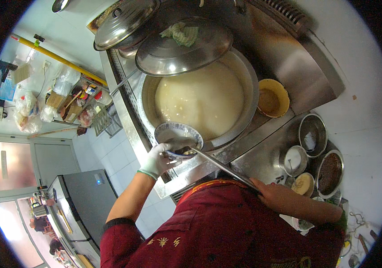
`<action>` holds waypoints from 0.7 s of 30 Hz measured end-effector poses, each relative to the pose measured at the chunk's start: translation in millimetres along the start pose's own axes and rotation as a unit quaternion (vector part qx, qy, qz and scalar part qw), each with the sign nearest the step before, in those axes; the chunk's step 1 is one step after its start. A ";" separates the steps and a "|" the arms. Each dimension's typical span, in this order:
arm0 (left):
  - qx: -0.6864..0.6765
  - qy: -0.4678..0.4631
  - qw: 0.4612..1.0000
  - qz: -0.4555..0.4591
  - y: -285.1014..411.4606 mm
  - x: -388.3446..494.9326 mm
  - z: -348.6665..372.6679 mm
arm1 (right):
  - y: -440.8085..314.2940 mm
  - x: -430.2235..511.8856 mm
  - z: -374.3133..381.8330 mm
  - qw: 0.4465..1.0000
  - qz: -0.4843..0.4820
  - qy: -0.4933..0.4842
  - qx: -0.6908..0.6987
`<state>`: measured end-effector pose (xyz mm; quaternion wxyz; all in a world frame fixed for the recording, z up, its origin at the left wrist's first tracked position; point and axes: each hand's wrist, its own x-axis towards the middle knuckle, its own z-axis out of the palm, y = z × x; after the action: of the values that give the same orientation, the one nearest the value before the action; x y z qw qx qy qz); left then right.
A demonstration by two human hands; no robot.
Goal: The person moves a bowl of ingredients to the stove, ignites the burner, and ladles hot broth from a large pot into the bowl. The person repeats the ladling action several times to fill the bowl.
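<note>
My left hand (157, 160), in a white glove with a green cuff, holds a blue-and-white bowl (174, 134) tilted at the near left rim of a large metal pot (249, 114). The pot holds a cloudy pale broth (197, 100). My bare right hand (261, 191) grips the long metal handle of a ladle (224, 167), whose head lies over the bowl's near edge. A few pale pieces show there; the ladle's head is partly hidden. A steel lid (184, 60) with a greenish cloth (186, 35) on top covers the far part of the pot.
A yellow bowl (274, 97) stands right of the pot. Farther right are a steel basin (313, 134), a bowl of white contents (293, 160) and a basin of dark red-brown contents (330, 174). Another lidded pot (124, 26) stands at the back left. Shelves with bags (67, 83) are at left.
</note>
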<state>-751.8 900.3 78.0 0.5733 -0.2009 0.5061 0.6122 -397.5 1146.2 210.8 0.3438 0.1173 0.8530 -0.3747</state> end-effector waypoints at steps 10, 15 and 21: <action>-0.117 -0.124 0.981 0.095 -42.8 15.5 -28.5 | 17.4 24.0 11.0 0.998 0.037 0.058 0.000; -0.164 -0.136 0.967 0.142 -64.8 26.0 -42.8 | 60.5 75.3 8.5 0.968 0.047 0.207 0.137; -0.178 -0.123 0.952 0.218 -76.2 21.0 -55.1 | 108.8 181.7 -18.3 0.913 0.121 0.110 0.374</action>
<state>-706.8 851.0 8.5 0.4387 -0.1073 0.3460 0.8224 -490.6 1224.1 36.3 0.2214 0.3797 0.6623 -0.6068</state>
